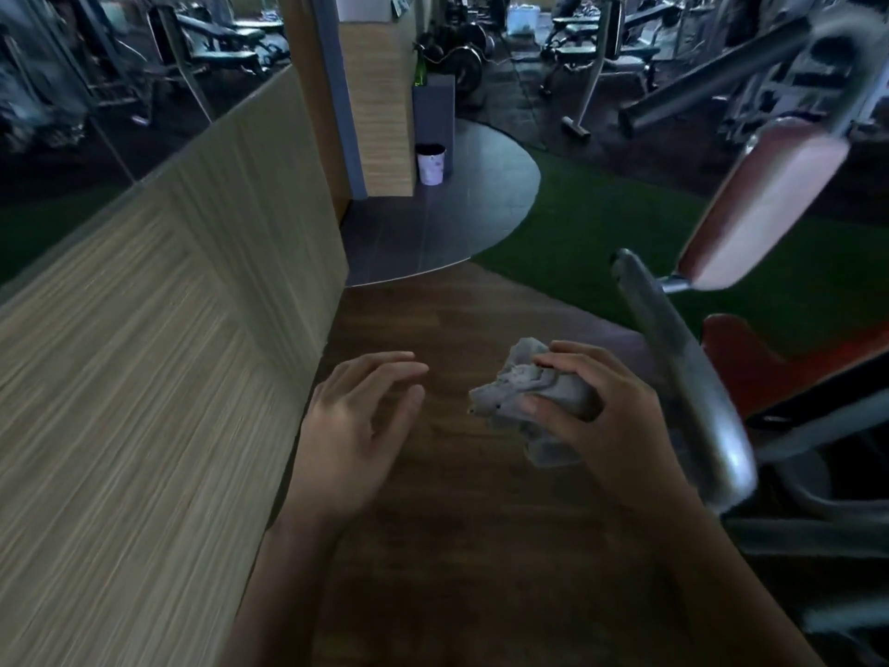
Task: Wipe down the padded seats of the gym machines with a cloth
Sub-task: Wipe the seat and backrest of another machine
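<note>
- Part of the grey cloth (531,394) lies hidden beneath the right hand's (599,416) curled fingers.
- The red seat pad (750,363) is cut off at the right edge, partly behind a steel bar (683,373).
- The upper pad (765,199) is blurred.
- Distant benches (606,51), perhaps weight stations, are too blurred to identify.
</note>
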